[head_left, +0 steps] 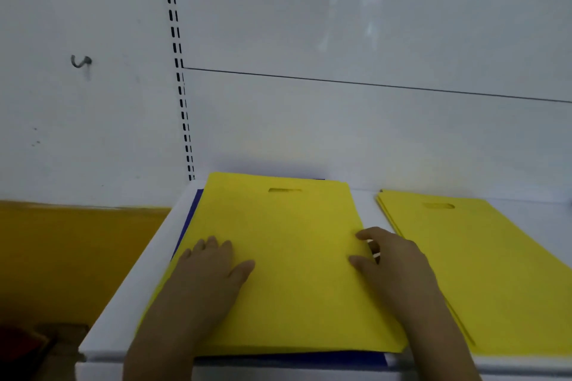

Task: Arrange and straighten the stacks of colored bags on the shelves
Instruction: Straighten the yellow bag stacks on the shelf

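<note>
Currently:
- left hand [213,269] flat, fingers straight, pressing yellow stack [288,257] on the shelf [123,312]; blue bags [190,219] peek out underneath, so still misaligned
- right hand [387,260] curled round that stack's right edge
- second yellow stack [483,263] looks squared; its right side cut off

Shop: slotted upright [182,102], white shelf [123,312] w/ bag stacks [297,257].

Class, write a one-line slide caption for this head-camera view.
Left hand presses flat and right hand grips the edge of a yellow bag stack over blue bags.
</note>
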### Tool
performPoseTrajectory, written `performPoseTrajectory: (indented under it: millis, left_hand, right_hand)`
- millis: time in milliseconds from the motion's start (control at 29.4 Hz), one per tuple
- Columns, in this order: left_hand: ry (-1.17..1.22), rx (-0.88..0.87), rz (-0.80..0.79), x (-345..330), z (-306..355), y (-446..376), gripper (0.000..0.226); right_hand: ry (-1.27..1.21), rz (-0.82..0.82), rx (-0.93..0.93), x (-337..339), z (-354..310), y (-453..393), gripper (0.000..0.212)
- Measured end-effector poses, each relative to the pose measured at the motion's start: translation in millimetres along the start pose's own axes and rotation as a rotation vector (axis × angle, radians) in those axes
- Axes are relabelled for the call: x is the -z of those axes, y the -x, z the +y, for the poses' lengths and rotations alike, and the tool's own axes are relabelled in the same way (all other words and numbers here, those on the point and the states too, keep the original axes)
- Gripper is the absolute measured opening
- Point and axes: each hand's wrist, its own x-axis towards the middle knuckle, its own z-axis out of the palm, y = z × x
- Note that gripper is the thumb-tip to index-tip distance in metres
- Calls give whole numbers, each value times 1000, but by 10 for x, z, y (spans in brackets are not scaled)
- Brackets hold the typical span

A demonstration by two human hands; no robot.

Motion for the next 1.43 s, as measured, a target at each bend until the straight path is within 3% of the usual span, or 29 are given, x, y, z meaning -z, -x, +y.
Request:
performPoseTrajectory:
  millis: [238, 511, 749, 987, 1089, 1260, 1430]
  left_hand:
    - [-9, -66, 13, -69, 113, 31, 64]
    - [460, -102, 153, 8, 112, 157, 60]
    - [654, -69, 306, 8, -27, 72, 51]
    - [650, 0, 373, 22, -100, -22, 48]
    - [651, -4, 347, 40, -143, -79, 49]
    - [639, 14, 290, 102, -185, -154, 51]
    - [546, 19, 268, 161, -180, -154, 50]
  right_hand:
    - [-37, 179, -74, 35, 1, 24, 29]
    - [-140, 311, -77, 21, 27, 90, 27]
    - [-235, 114, 47, -72, 48, 32, 24]
    - [-514, 227, 204, -42, -3, 12, 24]
    - [-722, 175, 194, -48, 8, 0, 24]
    - [-869, 74, 133, -21, 37, -34, 26]
    - [-697, -70, 30, -108, 236, -130, 25]
